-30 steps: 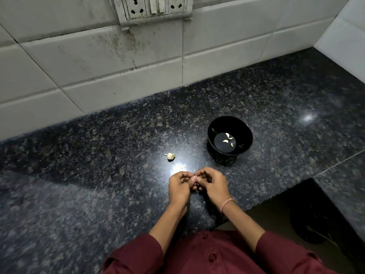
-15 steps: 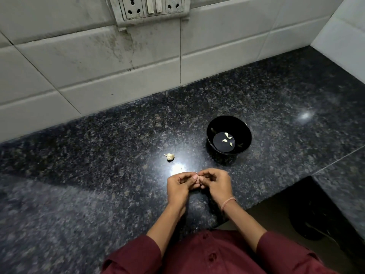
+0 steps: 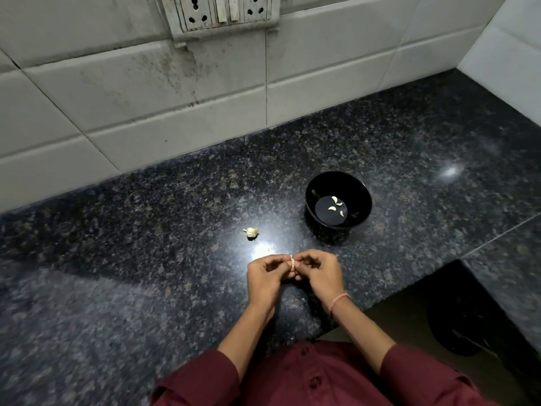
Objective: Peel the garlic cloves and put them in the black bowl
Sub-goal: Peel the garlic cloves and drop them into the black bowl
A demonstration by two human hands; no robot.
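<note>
Nearest to us we are seeing the dark red shirt of the person, with both sleeves pushed up on the forearms. A thin pink band is sitting on the right wrist.

In front of the shirt, the two hands are meeting over the dark stone counter, on the near side of the black bowl and a little to its left. The left hand and the right hand are both curling their fingers, and they are pinching one small garlic clove between their fingertips. The clove is standing almost upright between the two hands, above the counter. We cannot tell how much of its skin is on it.

To the left of the bowl, apart from it, a small pale garlic piece is lying alone on the counter.

The bowl itself is standing upright on the counter, beyond the hands. Inside it, on the flat bottom, three peeled cloves are lying close to each other.

Behind the bowl the white tiled wall is rising, with some dark stains. High on it, far behind the bowl and to its left, a socket plate is sitting.
</note>
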